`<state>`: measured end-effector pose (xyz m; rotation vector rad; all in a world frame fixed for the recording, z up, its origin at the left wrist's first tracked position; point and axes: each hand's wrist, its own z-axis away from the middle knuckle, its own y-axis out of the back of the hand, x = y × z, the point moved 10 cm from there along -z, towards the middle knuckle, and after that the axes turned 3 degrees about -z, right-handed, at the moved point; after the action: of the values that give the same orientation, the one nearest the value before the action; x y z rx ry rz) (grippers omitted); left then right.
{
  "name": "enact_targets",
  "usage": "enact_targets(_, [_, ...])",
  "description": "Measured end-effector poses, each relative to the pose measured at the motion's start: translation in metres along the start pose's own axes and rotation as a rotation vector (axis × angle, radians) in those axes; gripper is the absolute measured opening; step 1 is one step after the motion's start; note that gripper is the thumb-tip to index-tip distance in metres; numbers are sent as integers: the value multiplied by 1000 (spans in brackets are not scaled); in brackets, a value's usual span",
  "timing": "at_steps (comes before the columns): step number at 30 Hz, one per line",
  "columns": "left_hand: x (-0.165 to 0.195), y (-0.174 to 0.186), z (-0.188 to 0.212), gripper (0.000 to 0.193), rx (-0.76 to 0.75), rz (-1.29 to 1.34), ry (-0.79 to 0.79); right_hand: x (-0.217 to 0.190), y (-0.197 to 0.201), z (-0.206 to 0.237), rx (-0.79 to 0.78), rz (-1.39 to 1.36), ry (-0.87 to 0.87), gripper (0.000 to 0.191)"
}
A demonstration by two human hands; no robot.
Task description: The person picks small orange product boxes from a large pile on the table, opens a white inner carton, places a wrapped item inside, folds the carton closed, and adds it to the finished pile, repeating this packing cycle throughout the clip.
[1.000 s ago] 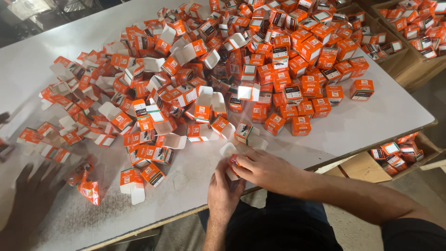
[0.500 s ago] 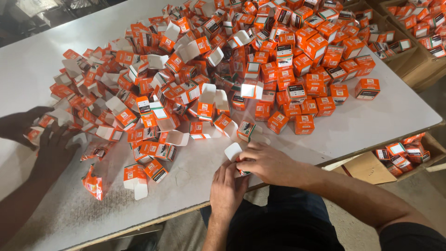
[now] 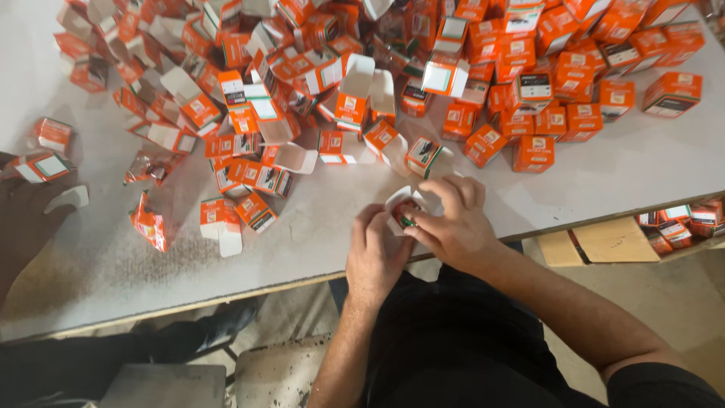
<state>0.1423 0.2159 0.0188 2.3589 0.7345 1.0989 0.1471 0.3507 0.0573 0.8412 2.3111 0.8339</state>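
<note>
Nearest, at table edge (image 3: 226, 298): left hand (image 3: 376, 253) and right hand (image 3: 451, 227) pressed together, both clamped on one small orange-and-white carton (image 3: 402, 208), flap up, a dark item half inside. Likely risk: item slipping out over the near edge, grip being fingertip only. Item's kind unreadable behind fingers. At 9 o'clock: another person's hand (image 3: 23, 219), cut off by frame. At 12 o'clock, beyond: heap of orange cartons (image 3: 483, 83), some open, prone to toppling if nudged; far side cropped. At 3 o'clock, below table: cardboard box (image 3: 604, 242), partly hidden.
</note>
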Motion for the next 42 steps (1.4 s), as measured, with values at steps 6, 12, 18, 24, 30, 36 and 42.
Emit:
enact_targets(6, [19,11,3,51,56,-119,-169,7,-21,5,-123,-86,-99,34])
enact_targets(12, [39,10,-6,55,-10,-158,-272,47,-25,29,-82,-604,-496,54])
enact_targets(18, [28,4,-5,51,-36,-113,-205,19,-13,16,-71,-385,-197,44])
enact_targets(24, [12,-2,-1,46,-72,-61,-26,1,-13,8,-102,-52,-13,40])
enact_targets(30, [8,-1,2,42,-95,80,-15,66,-58,39,-265,-675,-761,38])
enact_targets(36, [0,-1,8,45,-101,173,24,25,-31,14,-239,-675,-177,40])
enact_targets(42, [-4,-7,5,55,-127,172,36,24,-22,13,-220,-600,-101,42])
